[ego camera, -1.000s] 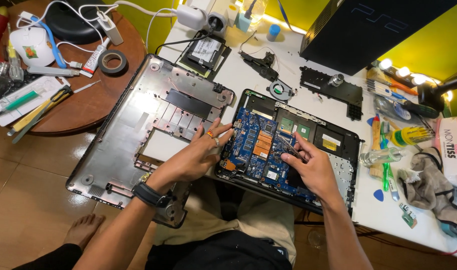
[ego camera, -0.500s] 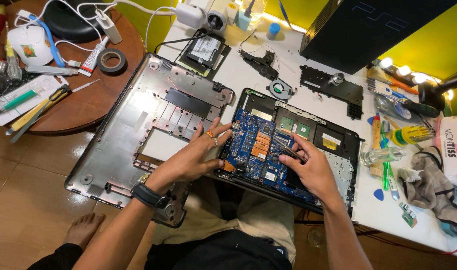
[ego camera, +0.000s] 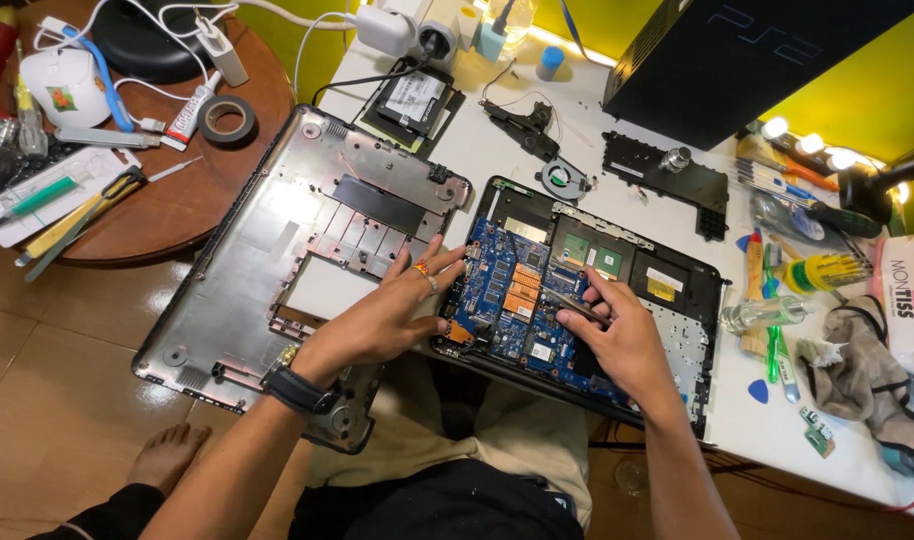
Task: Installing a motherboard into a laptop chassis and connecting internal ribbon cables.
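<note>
Fingers (ego camera: 589,296) of the right hand (ego camera: 622,340) are seen pinched around a slim metal tool (ego camera: 569,302), whose tip is laid across the blue motherboard (ego camera: 512,300) of an opened laptop base (ego camera: 689,330). Spread loosely and gripping nothing, the left hand (ego camera: 387,315) is rested on the board's left edge, its fingertips set on the blue surface and a ring worn on one finger. A black wristwatch (ego camera: 299,388) is worn on that arm. The laptop base is propped at the near edge of a white table (ego camera: 497,150), over the person's lap. Just to its left, the detached silver laptop cover (ego camera: 277,260) is laid face down, partly off the table. A bare foot (ego camera: 172,455) is shown on the tiled floor below.

Farther back on the table, a small cooling fan (ego camera: 563,181) and a black bracket (ego camera: 667,180) are placed beyond the base, with a hard drive (ego camera: 415,100) near the cover's far corner. Screwdrivers (ego camera: 822,270), blue plastic picks (ego camera: 758,391) and a grey rag (ego camera: 862,365) are scattered at the right. A round wooden table (ego camera: 177,200) at the far left is covered with a roll of black tape (ego camera: 226,118), a glue tube (ego camera: 190,111) and cables. A large black console (ego camera: 747,55) is stood at the back.
</note>
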